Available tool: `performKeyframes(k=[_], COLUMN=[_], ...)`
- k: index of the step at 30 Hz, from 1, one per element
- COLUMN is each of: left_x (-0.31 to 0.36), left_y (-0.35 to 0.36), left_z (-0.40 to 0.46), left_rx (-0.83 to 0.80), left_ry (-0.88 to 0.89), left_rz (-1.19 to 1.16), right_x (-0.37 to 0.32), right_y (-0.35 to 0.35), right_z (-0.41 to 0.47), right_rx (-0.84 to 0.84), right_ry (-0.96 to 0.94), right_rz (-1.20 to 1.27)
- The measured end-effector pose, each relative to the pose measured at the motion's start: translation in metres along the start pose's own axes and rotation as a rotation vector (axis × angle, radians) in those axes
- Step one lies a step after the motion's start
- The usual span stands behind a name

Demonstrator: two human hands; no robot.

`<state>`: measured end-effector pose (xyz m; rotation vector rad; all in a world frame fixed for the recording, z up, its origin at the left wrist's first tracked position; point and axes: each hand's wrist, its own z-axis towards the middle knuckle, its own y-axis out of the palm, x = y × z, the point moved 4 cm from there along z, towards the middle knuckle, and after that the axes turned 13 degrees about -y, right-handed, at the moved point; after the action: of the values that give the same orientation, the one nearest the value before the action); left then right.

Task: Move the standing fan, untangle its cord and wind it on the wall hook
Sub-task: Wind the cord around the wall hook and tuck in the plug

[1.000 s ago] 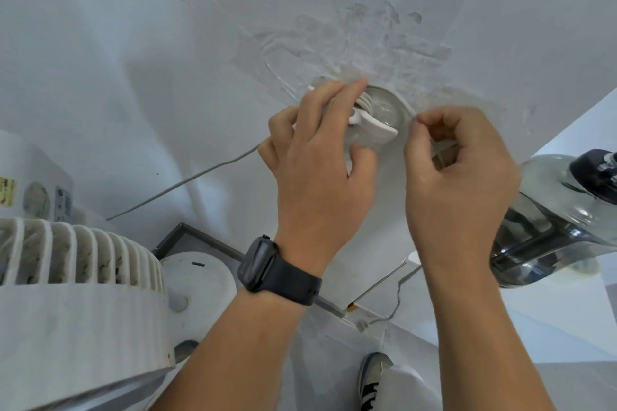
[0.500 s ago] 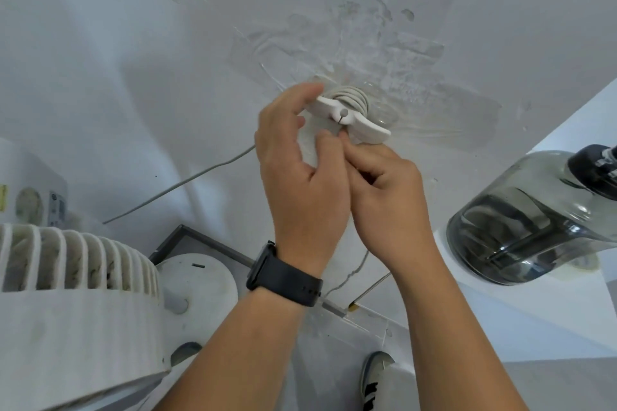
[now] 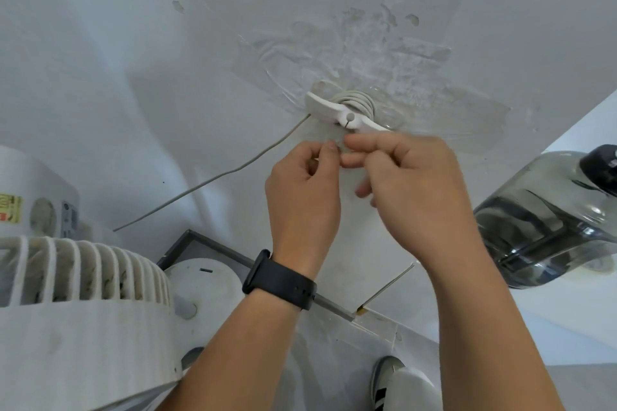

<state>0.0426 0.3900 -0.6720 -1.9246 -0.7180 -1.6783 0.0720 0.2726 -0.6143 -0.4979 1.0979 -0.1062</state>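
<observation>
Fan (image 3: 76, 304) fills the lower left, its white ribbed grille and broad rim close under the camera, with its round base (image 3: 203, 287) showing just to the right on the floor. From behind the grille a thin grey cord (image 3: 213, 177) climbs slantwise up the white wall to the wall hook (image 3: 347, 113), a white two-armed cleat stuck on a clear pad among patches of scraped paint. Several turns of the cord sit coiled round the hook's stem behind the arms.

Just below the hook the two hands meet. The left hand (image 3: 303, 197), a black watch (image 3: 280, 280) on its wrist, has its fingers curled in and thumb tip pressed toward the forefinger; whether it pinches the cord's end I cannot tell, as the spot is blurred. The right hand (image 3: 410, 190) touches it fingertip to fingertip, fingers bent, forefinger stretched toward the left thumb; what it holds is hidden too.

Further right a smoky clear jug (image 3: 547, 227) with a black cap stands on a white ledge. A shoe (image 3: 387, 377) shows at the bottom.
</observation>
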Motion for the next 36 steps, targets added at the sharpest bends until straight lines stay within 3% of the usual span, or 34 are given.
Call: performKeyframes(k=[3,6,12,18,28,36], left_x=[0.002,0.000,0.000,0.011,0.009,0.027], left_y=[-0.008,-0.013,-0.011,-0.008,-0.013,-0.018], left_z=[0.000,0.001,0.000,0.001,0.002,-0.003], left_rx=[0.108,0.155,0.084,-0.100,0.035,0.037], left_ry=[0.015,-0.044,-0.265,-0.208,-0.232,0.135], left_rz=[-0.098,-0.159,-0.547,-0.801,-0.831,-0.462], right_x=[-0.027,-0.031,-0.011,-0.010,-0.009,-0.013], right_y=[-0.009,0.004,0.027,0.029,0.030,0.020], right_z=[0.001,0.004,0.007,0.010,0.013,0.011], right_rx=[0.192,0.172,0.051,0.093,0.114,0.025], right_ry=[-0.270,-0.467,-0.401,-0.367,-0.330,-0.385], right_rz=[-0.121,-0.350,-0.587,-0.449,-0.322,-0.276])
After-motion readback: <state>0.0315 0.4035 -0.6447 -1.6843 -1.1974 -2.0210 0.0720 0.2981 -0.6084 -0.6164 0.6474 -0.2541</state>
